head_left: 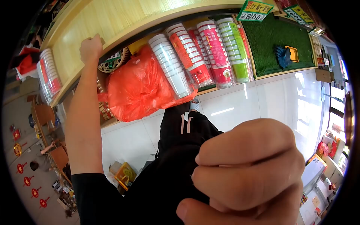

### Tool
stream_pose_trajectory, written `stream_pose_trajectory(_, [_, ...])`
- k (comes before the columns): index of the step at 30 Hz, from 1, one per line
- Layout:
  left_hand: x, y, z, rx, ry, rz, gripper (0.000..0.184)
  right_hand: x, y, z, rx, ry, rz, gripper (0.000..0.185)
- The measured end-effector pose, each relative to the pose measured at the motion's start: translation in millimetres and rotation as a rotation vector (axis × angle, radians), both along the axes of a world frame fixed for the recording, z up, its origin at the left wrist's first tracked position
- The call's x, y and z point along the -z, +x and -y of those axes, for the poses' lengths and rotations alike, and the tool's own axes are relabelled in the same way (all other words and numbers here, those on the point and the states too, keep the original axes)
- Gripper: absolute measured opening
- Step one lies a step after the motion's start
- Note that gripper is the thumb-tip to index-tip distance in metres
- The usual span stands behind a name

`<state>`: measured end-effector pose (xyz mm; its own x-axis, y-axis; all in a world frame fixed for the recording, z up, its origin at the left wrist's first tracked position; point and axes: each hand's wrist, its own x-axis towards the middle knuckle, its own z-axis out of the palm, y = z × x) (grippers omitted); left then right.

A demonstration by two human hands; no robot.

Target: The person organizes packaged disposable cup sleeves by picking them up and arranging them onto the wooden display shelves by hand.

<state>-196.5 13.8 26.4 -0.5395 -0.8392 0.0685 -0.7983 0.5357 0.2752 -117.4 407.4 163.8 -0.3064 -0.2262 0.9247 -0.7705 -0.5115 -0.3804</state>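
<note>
My left hand (91,48) rests on the pale wooden board (131,18), near its front edge. Its fingers are curled in, and nothing shows in them. Close to the camera, my right hand (251,165) is curled into a loose fist with the thumb below; no object is visible in it. Below the board lies a bulging red plastic bag (138,88). Beside the bag stand clear tubes of stacked containers: one white (170,65), one with a red label (189,54), one pink (215,52) and one green (236,48).
A green-lined compartment (262,45) holds a dark blue glove (283,56) and a yellow tray (292,54). Price signs (255,10) stand above. Another clear tube (48,73) is at the board's left end. A yellow package (125,174) sits on the tiled floor (240,99).
</note>
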Motion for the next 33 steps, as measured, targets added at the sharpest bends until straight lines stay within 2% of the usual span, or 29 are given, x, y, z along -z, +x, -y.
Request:
stream_pose_trajectory(14, [3.4, -0.7, 3.1, -0.005, 0.006, -0.024, 0.043, -7.0, -20.6, 31.6, 0.048, -0.040, -0.094, 0.025])
stream_pose_trajectory(21, [-3.2, 2.6, -5.0, -0.011, 0.068, -0.023, 0.042, 5.7, -86.1, 64.6, 0.181, 0.006, -0.078, 0.022])
stream_pose_trajectory(22, [-11.3, 2.3, -9.4, 0.000, 0.085, 0.031, 0.041, 11.3, -100.0, 71.9, 0.218, 0.028, -0.055, 0.022])
stream_pose_trajectory(24, [-0.7, 1.8, -3.7, -0.010, 0.058, -0.031, 0.039, 31.8, -137.3, 84.5, 0.305, 0.095, 0.036, 0.021])
stream_pose_trajectory(26, [-0.5, 1.5, -6.3, 0.020, 0.051, -0.053, 0.039, 58.6, -176.3, 100.6, 0.337, 0.202, 0.222, 0.020])
stream_pose_trajectory(27, [-1.1, 2.6, -3.9, 0.036, 0.063, -0.036, 0.039, 97.1, -206.1, 97.7, 0.550, 0.358, 0.290, 0.019])
stream_pose_trajectory(28, [-0.6, 3.1, -2.7, 0.036, 0.105, -0.064, 0.041, 127.1, -233.6, 102.2, 0.620, 0.447, 0.288, 0.021])
stream_pose_trajectory(30, [-7.7, 1.3, -7.6, -0.037, 0.163, 0.001, 0.042, 152.0, -253.0, 102.5, 0.537, 0.577, 0.440, 0.023])
stream_pose_trajectory(31, [-2.8, 3.7, -7.1, -0.034, 0.108, -0.049, 0.042, 167.6, -258.7, 105.2, 0.541, 0.622, 0.516, 0.019])
stream_pose_trajectory(32, [-5.0, 2.8, -9.0, -0.053, 0.120, -0.042, 0.041, 164.8, -251.7, 108.0, 0.751, 0.713, 0.406, 0.016])
stream_pose_trajectory(33, [-11.8, 4.9, -12.3, -0.035, 0.154, -0.054, 0.040, 163.6, -247.1, 112.7, 0.761, 0.648, 0.420, 0.015])
